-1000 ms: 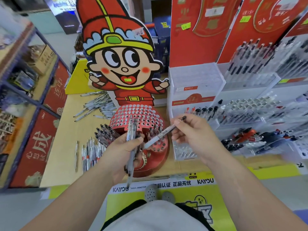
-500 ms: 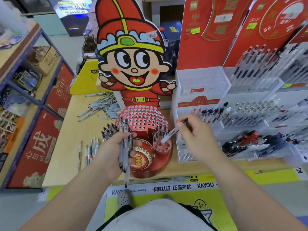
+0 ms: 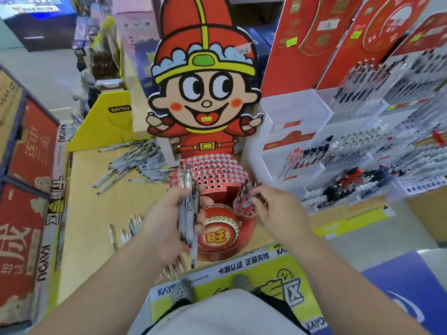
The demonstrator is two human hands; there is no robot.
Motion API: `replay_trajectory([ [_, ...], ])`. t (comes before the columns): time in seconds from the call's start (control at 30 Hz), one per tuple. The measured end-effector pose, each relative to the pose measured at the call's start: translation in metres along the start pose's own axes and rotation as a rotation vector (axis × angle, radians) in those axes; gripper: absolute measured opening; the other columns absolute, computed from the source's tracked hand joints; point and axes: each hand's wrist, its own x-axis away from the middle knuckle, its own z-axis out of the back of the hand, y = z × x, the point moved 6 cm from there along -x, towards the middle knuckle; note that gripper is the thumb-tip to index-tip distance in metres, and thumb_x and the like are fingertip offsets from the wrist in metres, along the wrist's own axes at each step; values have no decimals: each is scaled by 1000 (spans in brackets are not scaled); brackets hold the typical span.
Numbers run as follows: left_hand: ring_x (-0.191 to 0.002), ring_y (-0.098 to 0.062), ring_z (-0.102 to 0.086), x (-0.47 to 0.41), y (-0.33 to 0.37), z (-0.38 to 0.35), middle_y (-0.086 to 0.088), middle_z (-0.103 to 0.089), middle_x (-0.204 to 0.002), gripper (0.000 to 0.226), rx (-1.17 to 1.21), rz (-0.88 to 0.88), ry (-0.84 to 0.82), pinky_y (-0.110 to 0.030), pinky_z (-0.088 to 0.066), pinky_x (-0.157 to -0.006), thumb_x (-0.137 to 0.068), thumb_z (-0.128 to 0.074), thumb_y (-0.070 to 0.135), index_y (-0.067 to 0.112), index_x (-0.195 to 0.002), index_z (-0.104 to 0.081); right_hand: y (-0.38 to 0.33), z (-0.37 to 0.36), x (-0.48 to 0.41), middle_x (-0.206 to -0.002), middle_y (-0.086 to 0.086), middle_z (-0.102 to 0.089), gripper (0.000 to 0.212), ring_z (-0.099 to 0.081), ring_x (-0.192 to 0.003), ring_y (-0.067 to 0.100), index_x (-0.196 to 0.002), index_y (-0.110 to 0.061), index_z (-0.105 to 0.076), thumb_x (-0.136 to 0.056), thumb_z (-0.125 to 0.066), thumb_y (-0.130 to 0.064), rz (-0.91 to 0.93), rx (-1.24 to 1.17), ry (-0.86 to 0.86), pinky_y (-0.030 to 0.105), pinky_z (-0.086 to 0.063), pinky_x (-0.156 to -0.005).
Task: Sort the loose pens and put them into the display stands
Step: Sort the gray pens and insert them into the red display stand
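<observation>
r hand [image 3: 278, 209] moved pen down to small red holder [image 3: 244, 209]; earlier held mid-air.

One head-worn camera looks forward and steeply down from close above the red display stand [image 3: 217, 189]. The stand sits mid-frame, the person's forearms entering below it.
</observation>
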Motion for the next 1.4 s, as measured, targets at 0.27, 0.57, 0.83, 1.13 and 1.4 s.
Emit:
replay_trajectory([
  [0.27, -56, -19, -48, -2, 13, 19, -15, -65, -86, 28, -18, 49, -125, -26, -41, -42, -102, -40, 20, 6, -115, -60, -10, -25, -10, -96, 6, -74, 25, -67, -90, 30, -120, -24, -63, -95, -65, -27, -214, 56, 16, 32, -48, -69],
  [0.57, -59, -20, -50, -5, 6, 24, -17, -66, -91, 32, -37, 95, -153, -28, -43, -45, -102, -41, 20, 3, -122, -60, -9, -18, -7, -90, 2, -76, 14, -71, -86, 23, -102, -17, -73, -91, -71, -24, -239, -4, 152, 26, -51, -72],
  [0.83, -63, -22, -57, -3, -5, 2, -21, -73, -109, 31, -184, 64, -136, -28, -47, -50, -101, -51, 17, 3, -126, -62, -8, -10, -8, -76, -8, -67, 18, -66, -77, 22, -108, -24, -68, -92, -68, -33, -207, -61, 128, 33, -52, -66],
  [1.13, -52, -16, -50, -1, -27, -43, -20, -73, -101, 19, -495, 9, -207, -22, -40, -44, -96, -61, 10, 2, -113, -64, -24, 23, 11, -73, 9, -71, 18, -62, -54, 11, -86, -17, -74, -89, -74, -34, -333, -801, -73, 24, -48, -53],
  [1.4, -56, -19, -54, -3, -45, -68, -24, -71, -94, 24, -580, -50, -132, -33, -39, -56, -103, -54, 20, 2, -113, -66, 10, 33, 15, -65, 3, -66, 16, -56, -52, 14, -78, -10, -68, -94, -68, -13, -425, -1032, -179, 28, -44, -50],
])
